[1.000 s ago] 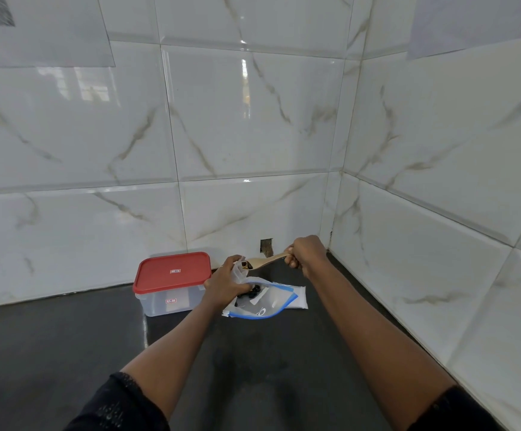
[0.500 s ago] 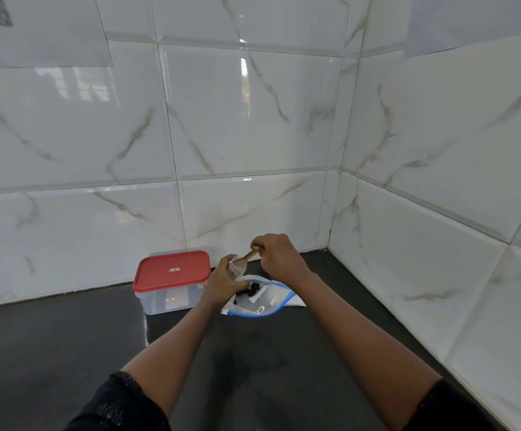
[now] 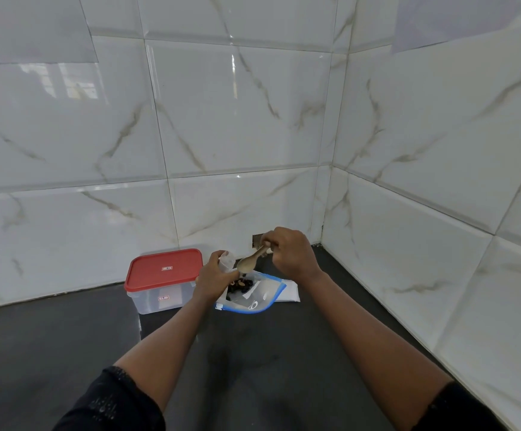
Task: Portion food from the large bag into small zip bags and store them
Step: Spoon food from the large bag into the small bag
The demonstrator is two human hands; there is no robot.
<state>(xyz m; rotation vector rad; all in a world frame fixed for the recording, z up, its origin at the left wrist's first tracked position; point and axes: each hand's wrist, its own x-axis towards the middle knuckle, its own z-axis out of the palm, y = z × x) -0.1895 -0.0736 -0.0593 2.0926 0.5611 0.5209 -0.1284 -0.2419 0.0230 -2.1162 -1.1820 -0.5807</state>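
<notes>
A large clear zip bag with a blue edge [image 3: 259, 297] lies on the dark counter, with dark food pieces [image 3: 240, 285] near its mouth. My left hand [image 3: 214, 278] grips a small clear zip bag [image 3: 227, 261] upright above it. My right hand [image 3: 290, 251] holds a wooden spoon [image 3: 250, 262] by the handle, its bowl tilted down beside the small bag's mouth. What lies in the spoon's bowl I cannot make out.
A clear plastic box with a red lid [image 3: 164, 269] stands just left of my left hand. White flat bags [image 3: 290, 294] lie under the large bag at its right. Tiled walls meet in a corner close behind and to the right.
My right hand swung the spoon left, from pointing at the wall to tilting over the small bag. The left hand kept its hold on the small bag.
</notes>
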